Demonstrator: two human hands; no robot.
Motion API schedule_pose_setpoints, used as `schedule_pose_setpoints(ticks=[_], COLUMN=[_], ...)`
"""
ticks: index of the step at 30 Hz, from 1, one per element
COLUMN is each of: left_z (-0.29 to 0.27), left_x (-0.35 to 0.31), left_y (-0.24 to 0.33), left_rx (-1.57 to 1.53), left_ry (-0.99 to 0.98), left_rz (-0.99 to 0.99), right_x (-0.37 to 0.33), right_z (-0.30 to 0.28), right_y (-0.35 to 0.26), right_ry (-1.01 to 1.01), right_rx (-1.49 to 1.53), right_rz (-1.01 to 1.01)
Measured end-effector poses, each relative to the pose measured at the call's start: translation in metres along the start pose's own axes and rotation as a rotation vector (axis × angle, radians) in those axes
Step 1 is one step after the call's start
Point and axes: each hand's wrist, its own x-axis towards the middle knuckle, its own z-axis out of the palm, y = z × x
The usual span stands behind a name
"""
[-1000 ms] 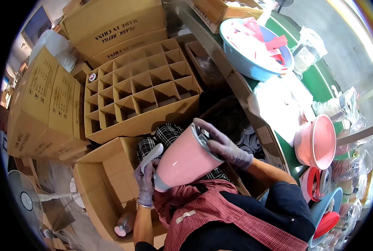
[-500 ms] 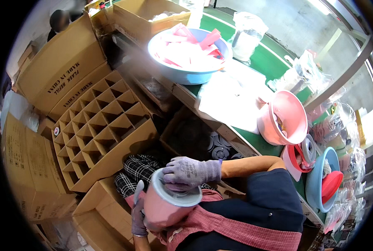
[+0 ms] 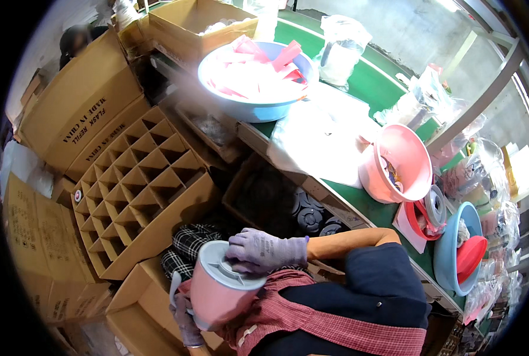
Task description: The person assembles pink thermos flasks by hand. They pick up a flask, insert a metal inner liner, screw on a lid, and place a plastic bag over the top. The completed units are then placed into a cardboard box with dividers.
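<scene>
A pink flask (image 3: 220, 296) with a round grey end piece (image 3: 217, 256) rests tilted against my lap, its grey end up. My right hand (image 3: 267, 250), in a grey-purple glove, lies on that end piece with fingers curled over its raised middle part. My left hand (image 3: 186, 320), gloved too, grips the flask's far-left side, beside a grey handle-like strip (image 3: 174, 285). The left fingertips are partly hidden behind the flask.
An open carton (image 3: 140, 234) with cardboard dividers stands at left, a smaller open carton (image 3: 137, 296) below it. On the green bench (image 3: 359, 210) are a blue basin of pink pieces (image 3: 246, 110), a pink bucket (image 3: 368, 178) and another blue basin (image 3: 445, 261). Dark round parts (image 3: 309, 219) lie underneath.
The flask has shifted slightly left in view, and more of its grey end piece shows. My right hand has moved toward its right side; the left still holds the flask.
</scene>
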Motion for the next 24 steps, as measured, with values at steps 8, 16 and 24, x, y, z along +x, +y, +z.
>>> schedule_pose_setpoints(ticks=[8,16,24], left_z=[0.064,0.075,0.047], left_x=[-0.067,-0.093,-0.069], left_y=[0.016,-0.015,0.013], left_rx=[0.289,0.801,0.962], left_ry=[0.433,0.047,0.237], left_rz=[0.197,0.228,0.279], right_x=[-0.044,-0.273,-0.288], right_z=[-0.136,-0.312,-0.281], right_y=[0.015,0.104,0.136], right_ry=[0.440,0.101,0.286], right_rx=[-0.223,-0.404,-0.280], right_rz=[0.362,1.602,1.513])
